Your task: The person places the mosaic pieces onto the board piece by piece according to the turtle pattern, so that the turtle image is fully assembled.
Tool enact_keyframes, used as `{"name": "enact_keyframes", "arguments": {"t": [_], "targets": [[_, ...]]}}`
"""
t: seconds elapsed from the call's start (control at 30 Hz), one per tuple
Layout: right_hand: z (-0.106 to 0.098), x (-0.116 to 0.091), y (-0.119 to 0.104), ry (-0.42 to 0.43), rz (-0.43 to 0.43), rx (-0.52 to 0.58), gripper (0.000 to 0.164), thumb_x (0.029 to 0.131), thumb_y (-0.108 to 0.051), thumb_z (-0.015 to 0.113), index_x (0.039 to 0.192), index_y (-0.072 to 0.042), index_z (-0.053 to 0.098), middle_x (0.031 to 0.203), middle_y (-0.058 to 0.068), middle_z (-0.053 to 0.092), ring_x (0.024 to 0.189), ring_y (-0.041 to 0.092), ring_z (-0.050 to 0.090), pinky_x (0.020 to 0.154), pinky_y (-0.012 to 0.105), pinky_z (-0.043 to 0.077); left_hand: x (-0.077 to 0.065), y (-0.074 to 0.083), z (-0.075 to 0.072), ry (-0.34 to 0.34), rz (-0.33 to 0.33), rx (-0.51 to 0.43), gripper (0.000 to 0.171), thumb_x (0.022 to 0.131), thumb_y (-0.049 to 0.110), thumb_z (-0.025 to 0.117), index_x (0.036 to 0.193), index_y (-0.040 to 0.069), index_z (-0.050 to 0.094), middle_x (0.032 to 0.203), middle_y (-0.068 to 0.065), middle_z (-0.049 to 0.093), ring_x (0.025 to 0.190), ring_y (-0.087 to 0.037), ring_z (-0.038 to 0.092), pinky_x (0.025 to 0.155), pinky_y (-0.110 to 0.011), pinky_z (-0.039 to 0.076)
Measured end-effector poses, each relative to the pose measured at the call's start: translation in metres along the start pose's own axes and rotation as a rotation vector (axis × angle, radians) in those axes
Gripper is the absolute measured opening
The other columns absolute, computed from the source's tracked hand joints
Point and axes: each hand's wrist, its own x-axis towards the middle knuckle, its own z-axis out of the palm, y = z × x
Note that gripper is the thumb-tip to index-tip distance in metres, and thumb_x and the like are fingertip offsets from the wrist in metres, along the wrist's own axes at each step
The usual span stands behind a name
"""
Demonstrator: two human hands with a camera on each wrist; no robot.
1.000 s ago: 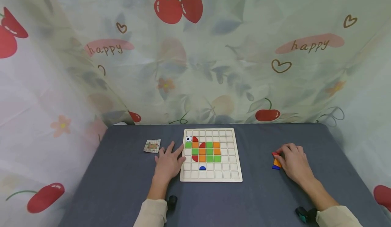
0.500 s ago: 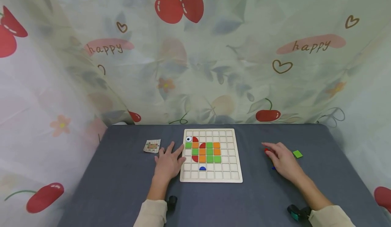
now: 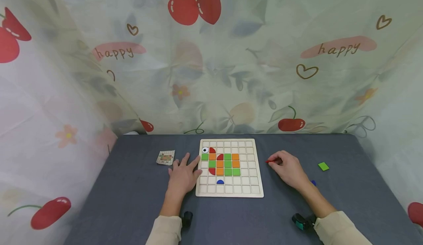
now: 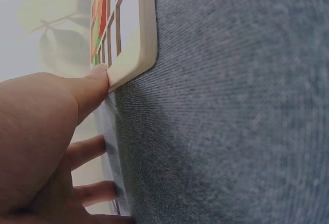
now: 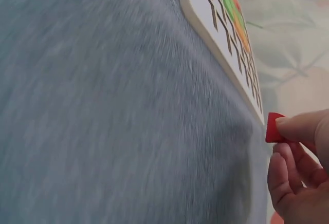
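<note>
A wooden grid board [image 3: 249,180] lies in mid-table, with green, orange and red tiles, an eye tile [image 3: 205,150] and a blue half-round tile [image 3: 220,182] in its cells. My left hand [image 3: 183,178] rests at its left edge with fingers spread; in the left wrist view the thumb [image 4: 95,88] touches the rim. Right of the board, my right hand [image 3: 288,168] pinches a red tile [image 5: 274,127] between thumb and fingers, held a little apart from the board. The tile's far part is covered by the fingertips.
A small patterned card [image 3: 165,157] lies left of the board. A green square tile [image 3: 323,166] is on the table at right; a blue piece [image 3: 313,182] shows partly behind the right forearm. A printed curtain [image 3: 211,72] hangs behind the dark tabletop [image 3: 132,201].
My right hand has left the pile of tiles and moved left toward the board with the red tile. The green tile has come into view. The left hand stays put.
</note>
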Motion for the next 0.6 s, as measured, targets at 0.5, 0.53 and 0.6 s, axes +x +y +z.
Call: {"name": "enact_keyframes", "arguments": {"t": [0.5, 0.53, 0.6], "targets": [[0.036, 0.024, -0.024, -0.032, 0.008, 0.042, 0.018, 0.095, -0.01, 0.072, 0.112, -0.008, 0.077, 0.098, 0.007, 0.069, 0.081, 0.016, 0.057, 0.07, 0.025, 0.047, 0.002, 0.0, 0.001, 0.002, -0.004, 0.007, 0.057, 0.102, 0.045, 0.059, 0.156, 0.034, 0.044, 0.168, -0.011, 0.032, 0.15, -0.054, 0.028, 0.113, -0.077, 0.03], [0.037, 0.026, -0.026, -0.036, 0.013, 0.052, 0.016, 0.095, -0.01, 0.072, 0.11, -0.008, 0.077, 0.098, 0.008, 0.069, 0.081, 0.016, 0.057, 0.07, 0.025, 0.047, 0.002, 0.0, 0.002, 0.001, -0.006, 0.005, 0.057, 0.102, 0.045, 0.058, 0.156, 0.034, 0.043, 0.168, -0.011, 0.031, 0.15, -0.054, 0.027, 0.113, -0.077, 0.029], [0.041, 0.028, -0.029, -0.045, 0.024, 0.07, 0.012, 0.095, -0.011, 0.072, 0.105, -0.008, 0.076, 0.097, 0.009, 0.07, 0.08, 0.017, 0.058, 0.07, 0.026, 0.048, 0.002, 0.001, 0.002, 0.002, -0.008, 0.004, 0.057, 0.102, 0.045, 0.059, 0.156, 0.034, 0.043, 0.168, -0.011, 0.031, 0.15, -0.054, 0.027, 0.113, -0.077, 0.029]]}}
